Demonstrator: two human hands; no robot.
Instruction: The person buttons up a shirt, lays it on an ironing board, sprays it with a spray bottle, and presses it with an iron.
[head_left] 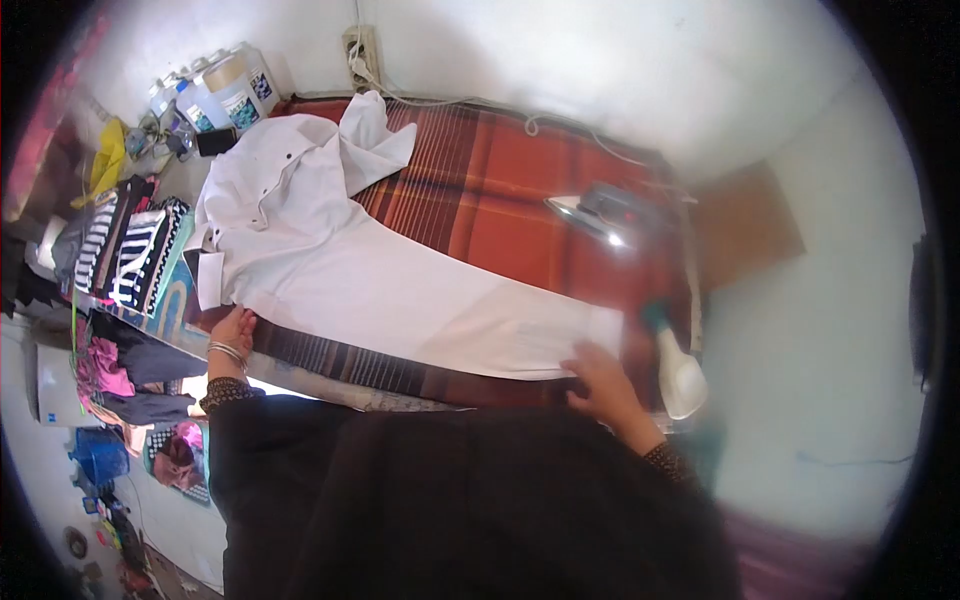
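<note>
A white shirt [370,280] lies on a red and brown checked cloth [500,160], one sleeve spread flat toward the right. At the shirt's lower left edge, near the collar, my left hand [234,338] has its fingers pinched together on the fabric. My right hand [605,385] is at the cuff end of the sleeve, its fingers apart and slightly blurred, touching or just over the cloth. An iron [610,210] rests on the checked cloth beyond the sleeve. Right of my right hand is a white spray bottle [682,380] with a green top.
Folded striped clothes [130,250] are stacked at the left, with plastic bottles [225,95] and a dark phone [216,142] behind. A socket [360,55] with a white cable is on the wall. Below left are a blue basket [100,457] and loose clothes.
</note>
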